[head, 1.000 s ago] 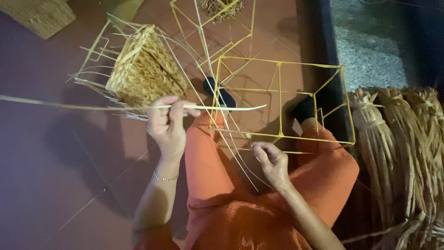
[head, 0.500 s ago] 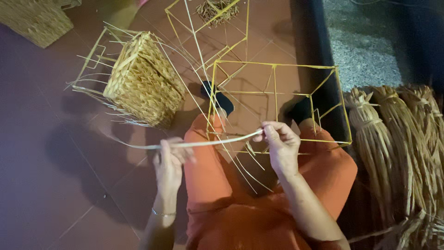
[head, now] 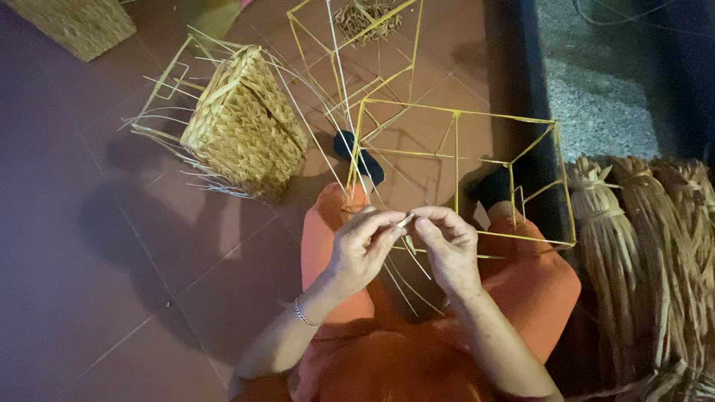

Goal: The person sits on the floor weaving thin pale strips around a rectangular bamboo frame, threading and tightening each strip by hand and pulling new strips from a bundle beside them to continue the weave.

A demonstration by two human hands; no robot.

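My left hand (head: 363,247) and my right hand (head: 449,244) meet above my lap, in orange trousers. Together they pinch a short folded piece of pale straw strand (head: 404,220) between thumbs and fingertips. Right behind my hands stands a yellow wire box frame (head: 456,117) resting over my legs, with several thin straw strands (head: 339,89) running up from it. A half-woven straw basket (head: 242,126) on its wire frame lies on the floor to the left.
A second yellow wire frame (head: 357,30) lies farther back on the red tiled floor. Bundles of dried straw (head: 640,253) stand at the right. Another woven basket (head: 74,26) sits at the top left corner. A grey stone strip (head: 603,89) lies beyond a dark edge.
My hands, earlier apart along a long strand, have come together in front of the frame. The long strand is no longer stretched out to the left.
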